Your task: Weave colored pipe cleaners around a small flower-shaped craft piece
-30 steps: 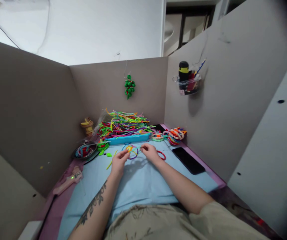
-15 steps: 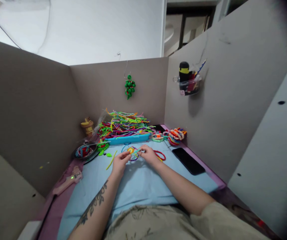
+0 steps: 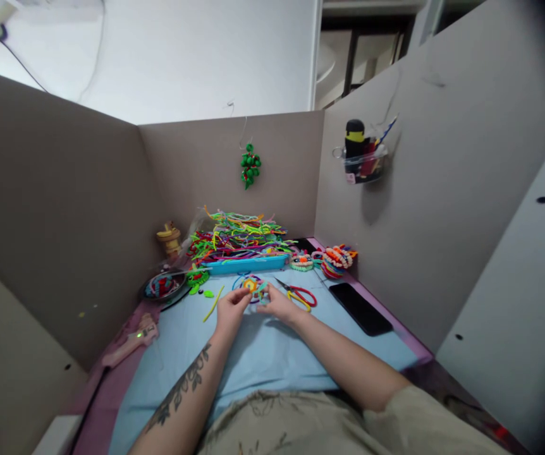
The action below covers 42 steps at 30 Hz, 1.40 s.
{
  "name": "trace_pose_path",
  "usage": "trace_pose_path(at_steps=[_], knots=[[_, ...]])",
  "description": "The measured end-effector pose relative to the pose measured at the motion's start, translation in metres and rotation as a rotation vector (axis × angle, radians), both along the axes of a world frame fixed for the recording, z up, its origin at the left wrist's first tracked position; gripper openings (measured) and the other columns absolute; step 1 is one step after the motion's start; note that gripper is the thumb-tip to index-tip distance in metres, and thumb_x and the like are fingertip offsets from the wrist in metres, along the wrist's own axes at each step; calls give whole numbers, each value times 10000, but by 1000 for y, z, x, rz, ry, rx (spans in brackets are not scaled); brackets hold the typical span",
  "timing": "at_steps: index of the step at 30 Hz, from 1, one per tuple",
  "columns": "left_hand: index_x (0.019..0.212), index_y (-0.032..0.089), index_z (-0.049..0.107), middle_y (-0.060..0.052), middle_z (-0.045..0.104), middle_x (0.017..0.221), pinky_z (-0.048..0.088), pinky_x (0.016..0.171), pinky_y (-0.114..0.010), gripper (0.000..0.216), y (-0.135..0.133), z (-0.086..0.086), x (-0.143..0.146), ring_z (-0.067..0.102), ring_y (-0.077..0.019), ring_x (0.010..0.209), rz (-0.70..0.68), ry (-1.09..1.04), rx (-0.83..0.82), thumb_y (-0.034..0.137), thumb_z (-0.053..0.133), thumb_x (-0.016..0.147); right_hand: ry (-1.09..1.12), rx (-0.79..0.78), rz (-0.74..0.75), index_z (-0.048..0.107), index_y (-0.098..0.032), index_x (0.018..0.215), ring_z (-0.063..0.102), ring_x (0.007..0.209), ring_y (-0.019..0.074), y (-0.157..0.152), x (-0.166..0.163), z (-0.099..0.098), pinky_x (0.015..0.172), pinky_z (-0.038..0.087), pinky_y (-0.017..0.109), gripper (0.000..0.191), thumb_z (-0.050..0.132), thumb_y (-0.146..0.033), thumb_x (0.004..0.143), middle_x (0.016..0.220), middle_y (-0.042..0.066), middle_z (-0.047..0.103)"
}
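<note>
Over the blue cloth, my left hand (image 3: pixel 229 309) pinches a small round pipe-cleaner piece (image 3: pixel 250 285), orange in the middle with purple and blue loops around it. A light teal pipe cleaner (image 3: pixel 263 288) stands at its right side, between the fingers of my right hand (image 3: pixel 278 306). How its ends are attached is too small to make out. Just right of that hand lie scissors (image 3: pixel 311 296) with red and yellow handles. A loose yellow-green pipe cleaner (image 3: pixel 214 304) rests to the left of my left hand.
Behind my hands, a blue tray (image 3: pixel 248 264) holds a heap of colourful pipe cleaners (image 3: pixel 239 234). A phone (image 3: pixel 361 308) lies to the right, finished pipe-cleaner pieces (image 3: pixel 336 260) behind it. At left are a dark bowl (image 3: pixel 177 292) and a pink glue gun (image 3: pixel 133 341). Grey panels surround the table.
My right hand has lowered slightly, and its fingers have shifted on the teal pipe cleaner, now more upright. The scissors show more fully. The whole view has shifted a little.
</note>
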<state>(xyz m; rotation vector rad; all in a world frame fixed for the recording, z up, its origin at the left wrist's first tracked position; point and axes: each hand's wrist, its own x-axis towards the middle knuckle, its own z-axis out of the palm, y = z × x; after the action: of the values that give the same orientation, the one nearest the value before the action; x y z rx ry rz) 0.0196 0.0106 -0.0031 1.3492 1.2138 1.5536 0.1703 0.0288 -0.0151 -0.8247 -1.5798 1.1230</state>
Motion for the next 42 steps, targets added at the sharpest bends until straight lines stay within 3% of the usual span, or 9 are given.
trace_pose_path(at_steps=[9, 16, 20, 25, 28, 30, 33, 38, 42], knots=[[795, 125, 704, -72, 710, 733, 512, 672, -304, 265, -3, 6, 1, 653, -200, 683, 37, 3, 8, 281, 724, 582, 10, 44, -191, 656, -188, 854, 540, 1025, 230, 5, -4, 0, 856, 415, 361, 256, 591, -403, 731, 1054, 79, 618], [793, 123, 701, -75, 709, 744, 508, 663, -298, 255, -5, 6, 2, 647, -192, 680, 44, 14, 14, 292, 709, 601, -62, 138, -413, 636, -165, 719, 564, 710, 167, 0, -2, 8, 658, 432, 275, 142, 629, -297, 667, 743, 31, 637], [769, 134, 700, -61, 702, 725, 498, 643, -279, 217, -4, 4, 1, 634, -178, 671, 72, 43, 57, 283, 694, 611, -78, 117, -277, 679, -181, 736, 550, 616, 141, -11, -12, 9, 604, 419, 254, 134, 640, -292, 673, 693, 16, 659], [754, 140, 697, -49, 691, 687, 493, 611, -269, 201, -1, 3, -3, 623, -165, 629, 90, 23, 54, 272, 694, 603, -92, 122, 53, 696, -180, 738, 551, 600, 127, -21, -14, 10, 603, 424, 241, 142, 650, -301, 680, 667, 5, 655], [747, 141, 697, -48, 685, 672, 494, 616, -271, 201, -2, 5, -4, 624, -166, 623, 121, 18, 47, 277, 700, 600, -70, 79, 273, 688, -163, 745, 581, 655, 144, -23, -5, 15, 640, 447, 254, 236, 677, -383, 660, 699, 26, 662], [751, 141, 698, -49, 685, 670, 493, 613, -272, 206, -2, 6, -4, 622, -167, 620, 115, 24, 41, 284, 700, 603, -38, 46, 328, 682, -151, 758, 590, 675, 154, -21, 1, 19, 650, 456, 266, 345, 626, -485, 690, 723, 47, 664], [775, 137, 702, -54, 689, 690, 485, 605, -266, 231, -3, 6, -2, 615, -165, 621, 92, 46, 43, 301, 695, 613, -6, 26, 173, 670, -149, 746, 562, 608, 144, -16, 4, 20, 602, 443, 266, 456, 497, -571, 754, 647, 39, 624], [771, 146, 710, -49, 688, 704, 464, 591, -247, 223, -6, 3, 2, 594, -152, 615, 77, 142, 96, 323, 678, 638, -28, 162, -315, 593, -178, 740, 480, 585, 127, -6, -3, 14, 557, 395, 244, 234, 639, -399, 677, 633, -10, 545], [780, 159, 716, -35, 678, 677, 442, 550, -233, 221, -9, 2, 4, 553, -129, 555, 58, 231, 142, 340, 652, 669, -99, 279, -401, 564, -187, 712, 481, 650, 136, -7, -8, 12, 590, 395, 246, 146, 625, -317, 686, 716, 5, 553]])
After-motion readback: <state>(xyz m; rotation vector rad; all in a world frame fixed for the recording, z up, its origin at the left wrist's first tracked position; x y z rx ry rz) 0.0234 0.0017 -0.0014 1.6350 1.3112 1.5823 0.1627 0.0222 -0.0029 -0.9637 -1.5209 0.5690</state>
